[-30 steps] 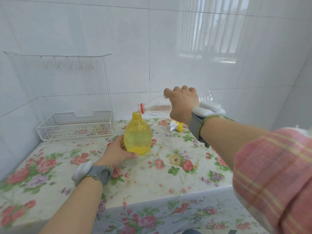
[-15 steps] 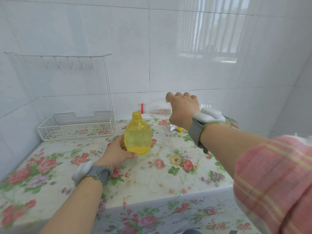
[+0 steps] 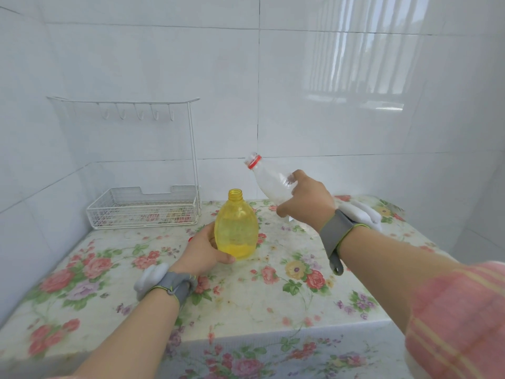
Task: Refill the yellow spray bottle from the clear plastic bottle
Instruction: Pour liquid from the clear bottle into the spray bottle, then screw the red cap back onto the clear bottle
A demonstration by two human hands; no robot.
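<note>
Nearest the camera, a pink striped sleeve (image 3: 459, 324) covered the right upper arm, and both bare forearms wore grey wrist straps (image 3: 334, 236) carrying white plastic units. The left hand (image 3: 203, 251) was curled around the lower left side of the yellow spray bottle (image 3: 236, 228), thumb across the front near its base, fingers wrapped behind. That bottle stood upright on the floral tablecloth (image 3: 273, 296), its long axis vertical and its open threaded neck pointing straight up; it was translucent yellow plastic, rounded and egg-like, with a shallow layer of liquid at the bottom. Just beyond and to the right, the right hand (image 3: 307, 201) gripped the clear plastic bottle (image 3: 269, 184) around its body, fingers closed on it. This bottle was held in the air, tilted with its long axis slanting up and to the left, its mouth with a red ring pointing up-left, apart from the yellow bottle's neck. Farther back at the left stood a white wire rack (image 3: 142, 209) with a basket and hooks, against glossy white wall tiles (image 3: 328, 77).
</note>
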